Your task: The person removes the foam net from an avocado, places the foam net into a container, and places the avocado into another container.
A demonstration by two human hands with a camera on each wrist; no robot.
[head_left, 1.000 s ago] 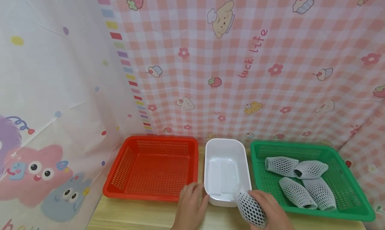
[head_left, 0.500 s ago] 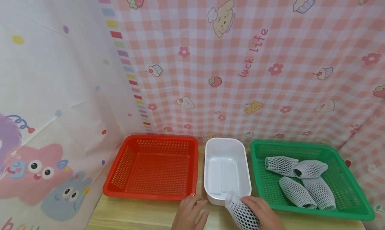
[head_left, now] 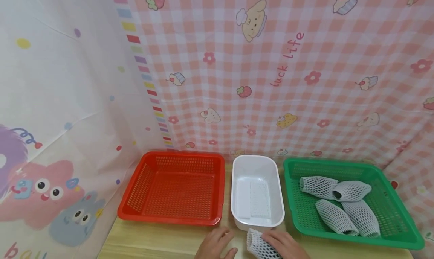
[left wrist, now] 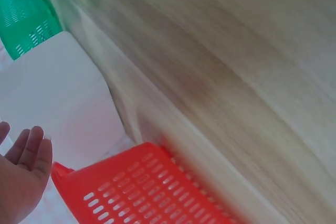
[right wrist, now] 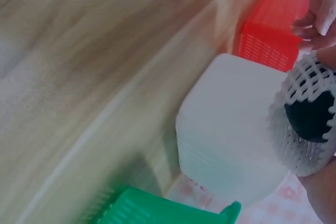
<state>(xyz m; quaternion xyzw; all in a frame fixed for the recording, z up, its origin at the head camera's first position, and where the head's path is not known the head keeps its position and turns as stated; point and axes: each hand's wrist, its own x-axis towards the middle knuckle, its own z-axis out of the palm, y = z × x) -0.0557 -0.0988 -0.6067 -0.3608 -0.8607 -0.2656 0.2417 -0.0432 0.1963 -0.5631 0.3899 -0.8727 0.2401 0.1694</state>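
A white foam fruit net (head_left: 260, 245) sits in my right hand (head_left: 286, 246), which grips it from the right at the head view's bottom edge. In the right wrist view, a smooth dark rounded thing (right wrist: 311, 117) shows through the net's open end; its kind cannot be told. My left hand (head_left: 214, 245) is just left of the net, fingers loosely bent and holding nothing. The left wrist view shows that hand (left wrist: 25, 182) with its fingers apart from anything. In front of both hands stands a white plastic basin (head_left: 257, 226) with nothing in it.
On the left is an empty red basket (head_left: 169, 220). A green basket (head_left: 359, 243) on the right holds several stuffed foam nets (head_left: 335, 217). All stand on a wooden table (head_left: 142, 240), against a checked curtain (head_left: 223, 101).
My right hand has brought the foam net left and toward me, from the basin's front right corner to just before it. My left hand has drawn back slightly from the basin.
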